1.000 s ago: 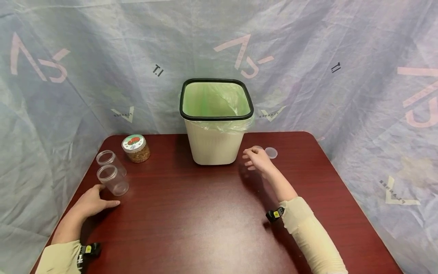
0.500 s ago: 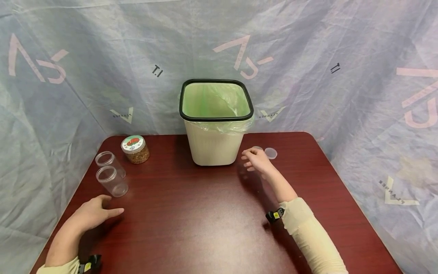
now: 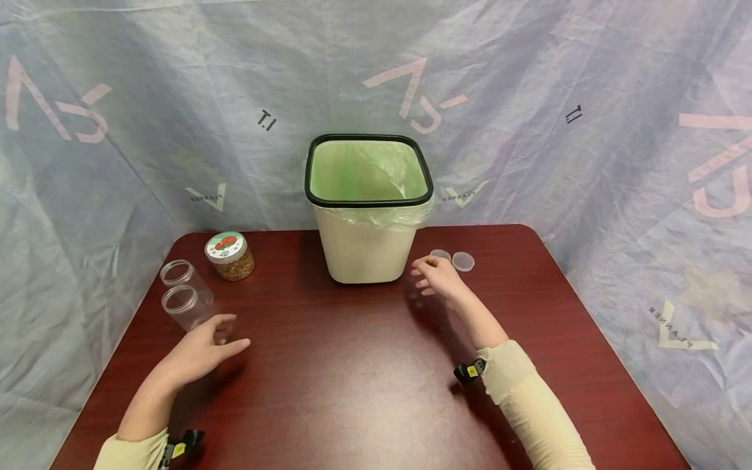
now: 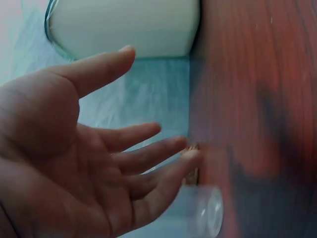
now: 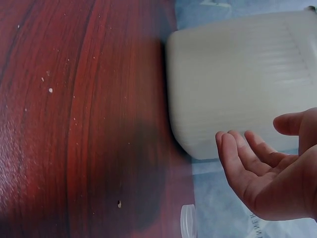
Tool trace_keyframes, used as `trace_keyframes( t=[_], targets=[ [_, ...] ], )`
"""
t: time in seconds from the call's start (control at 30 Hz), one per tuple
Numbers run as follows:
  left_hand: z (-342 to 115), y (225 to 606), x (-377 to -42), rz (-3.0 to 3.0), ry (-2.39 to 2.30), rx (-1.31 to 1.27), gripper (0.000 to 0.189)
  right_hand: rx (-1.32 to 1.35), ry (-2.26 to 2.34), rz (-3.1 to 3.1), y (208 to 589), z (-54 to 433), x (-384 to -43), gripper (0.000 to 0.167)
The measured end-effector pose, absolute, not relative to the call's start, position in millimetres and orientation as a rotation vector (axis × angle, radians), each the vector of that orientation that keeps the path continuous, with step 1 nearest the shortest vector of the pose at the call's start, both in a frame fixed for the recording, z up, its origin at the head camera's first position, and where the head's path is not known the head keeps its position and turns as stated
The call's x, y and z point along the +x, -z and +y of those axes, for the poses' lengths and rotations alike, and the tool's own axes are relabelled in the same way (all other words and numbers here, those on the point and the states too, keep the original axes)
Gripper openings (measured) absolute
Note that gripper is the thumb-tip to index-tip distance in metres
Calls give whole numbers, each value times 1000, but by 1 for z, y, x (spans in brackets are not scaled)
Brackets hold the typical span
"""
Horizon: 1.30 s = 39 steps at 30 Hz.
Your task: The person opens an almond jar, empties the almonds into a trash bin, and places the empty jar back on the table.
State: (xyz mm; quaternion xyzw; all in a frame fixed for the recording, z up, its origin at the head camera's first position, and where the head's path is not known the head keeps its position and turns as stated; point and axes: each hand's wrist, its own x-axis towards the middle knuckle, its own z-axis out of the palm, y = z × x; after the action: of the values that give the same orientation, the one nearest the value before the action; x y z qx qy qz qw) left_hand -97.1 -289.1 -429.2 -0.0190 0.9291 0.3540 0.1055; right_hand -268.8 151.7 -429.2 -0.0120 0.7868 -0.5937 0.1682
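My left hand (image 3: 202,349) hovers over the table just right of and in front of two clear plastic jars, its fingers spread with nothing in them. The nearer jar (image 3: 179,301) is partly hidden by that hand; the farther jar (image 3: 178,273) stands behind it, both lidless. In the left wrist view the palm and loosely bent fingers (image 4: 143,153) are bare. My right hand (image 3: 440,279) hangs above the table beside the bin, relaxed and holding nothing. Two translucent round lids lie near it: one lid (image 3: 463,262) in full sight, the other lid (image 3: 439,254) partly behind the hand.
A cream bin (image 3: 369,245) with a black rim and green liner stands at the table's back centre. A filled jar with a printed lid (image 3: 230,256) stands at the back left. Small crumbs (image 5: 50,90) dot the red-brown table (image 3: 329,365). Grey fabric (image 3: 235,85) hangs behind.
My left hand has moved right and slightly forward, away from the table's left edge, and now covers part of the nearer jar. The right hand has stayed almost still.
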Motion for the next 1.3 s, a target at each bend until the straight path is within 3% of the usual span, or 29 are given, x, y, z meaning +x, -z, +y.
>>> trace_keyframes(
  t=[0.5,1.3],
  targets=[
    [-253,451,-156,2840,-1302,-348,81,-60,1664,2222,435,131,-264,38],
    [-247,484,-220,2761,-1787,-989,110,-97,1622,2209,445,99,-251,38]
  ],
)
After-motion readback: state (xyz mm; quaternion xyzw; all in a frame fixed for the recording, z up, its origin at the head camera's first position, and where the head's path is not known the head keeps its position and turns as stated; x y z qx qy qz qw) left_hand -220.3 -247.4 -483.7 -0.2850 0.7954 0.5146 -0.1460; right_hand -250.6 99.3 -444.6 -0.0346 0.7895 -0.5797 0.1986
